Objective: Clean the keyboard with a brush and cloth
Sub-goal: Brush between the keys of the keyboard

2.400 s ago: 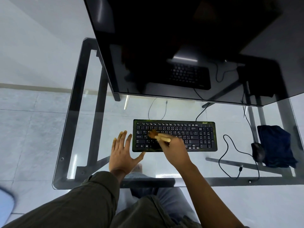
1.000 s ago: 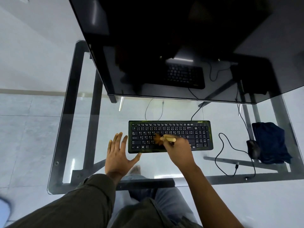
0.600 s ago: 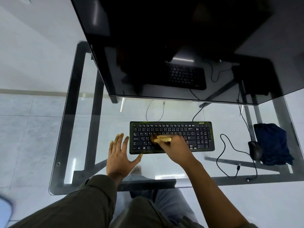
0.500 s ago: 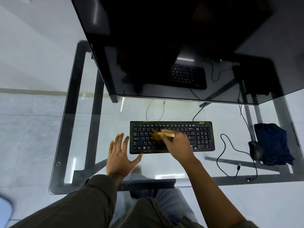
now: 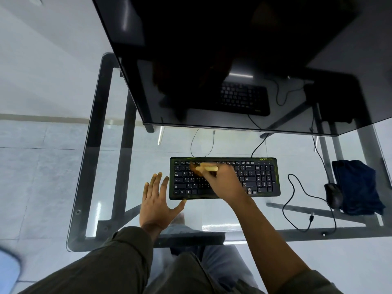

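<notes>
Brush (image 5: pixel 209 168) now higher, within curled right fingers (image 5: pixel 212 176)

A small brush (image 5: pixel 206 168) is hovering over a black keyboard (image 5: pixel 261 179), with a dark blue cloth (image 5: pixel 356 185) lying off to the right.
The keyboard is lying flat on a glass desk (image 5: pixel 233 217), its edges showing a green sheen. The brush, with its pale wooden handle pointing right and its brown bristles blurred, is being gripped by the right hand (image 5: pixel 224 183) over the upper left key rows. The cloth is lying crumpled, well apart from the keyboard.
</notes>
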A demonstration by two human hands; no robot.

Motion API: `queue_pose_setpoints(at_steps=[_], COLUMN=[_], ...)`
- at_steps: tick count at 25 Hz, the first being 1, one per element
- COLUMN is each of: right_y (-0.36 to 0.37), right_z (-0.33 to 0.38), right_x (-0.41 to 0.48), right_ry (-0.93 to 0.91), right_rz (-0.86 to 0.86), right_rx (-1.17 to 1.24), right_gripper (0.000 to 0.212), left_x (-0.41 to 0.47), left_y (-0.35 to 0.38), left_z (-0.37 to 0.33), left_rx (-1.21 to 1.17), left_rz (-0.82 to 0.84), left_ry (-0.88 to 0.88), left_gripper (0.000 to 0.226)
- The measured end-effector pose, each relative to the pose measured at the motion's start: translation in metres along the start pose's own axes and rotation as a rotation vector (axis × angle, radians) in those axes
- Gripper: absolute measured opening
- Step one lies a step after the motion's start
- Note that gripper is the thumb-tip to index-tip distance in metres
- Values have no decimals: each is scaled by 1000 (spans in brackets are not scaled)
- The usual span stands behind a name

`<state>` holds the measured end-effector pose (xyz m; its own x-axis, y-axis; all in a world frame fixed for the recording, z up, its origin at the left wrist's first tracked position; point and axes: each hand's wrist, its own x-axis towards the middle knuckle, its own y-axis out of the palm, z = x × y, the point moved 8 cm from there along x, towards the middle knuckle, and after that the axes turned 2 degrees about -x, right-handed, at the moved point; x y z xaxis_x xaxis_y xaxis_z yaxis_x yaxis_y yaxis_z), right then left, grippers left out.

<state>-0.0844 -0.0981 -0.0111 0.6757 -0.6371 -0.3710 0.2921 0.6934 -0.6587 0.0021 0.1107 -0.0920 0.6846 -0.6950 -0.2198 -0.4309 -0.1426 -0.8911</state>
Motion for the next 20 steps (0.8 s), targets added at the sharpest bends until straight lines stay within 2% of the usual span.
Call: queue_pose_setpoints(at_steps=[2,4,7,9,10,13,15,18,20], right_y=[-4,0,-13,-6,-6,-29,-26,-37,-31], right_z=[1,3,3,4,4,-7,-12,-18,-20], right_x=[0,-1,-1,-1,-2,-4,-5,-11,-13], right_ry=[14,-4,3,-27,-36,18,16,13,18], right_rz=[-42,-2,-111,-19,-27,-223,-193,-255,-169], right_rx=[37,39,49,65,64,43,67,50,61], right_gripper=[27,25,23,23,24,25,25,24,25], left_x=[0,0,0,0,0,0,0,-1,0], left_y=[1,1,1,0,0,1,0,0,-1], left_z=[1,0,1,0,0,0,0,0,-2], left_rx=[-3,-1,-11,-14,-17,-22,-20,-32,-32], left_rz=[0,0,-4,-8,-12,-12,-21,-26,-31], left_ry=[0,-1,-4,4,5,4,6,9,12], left_gripper=[95,95,94,94,94,94,94,93,94])
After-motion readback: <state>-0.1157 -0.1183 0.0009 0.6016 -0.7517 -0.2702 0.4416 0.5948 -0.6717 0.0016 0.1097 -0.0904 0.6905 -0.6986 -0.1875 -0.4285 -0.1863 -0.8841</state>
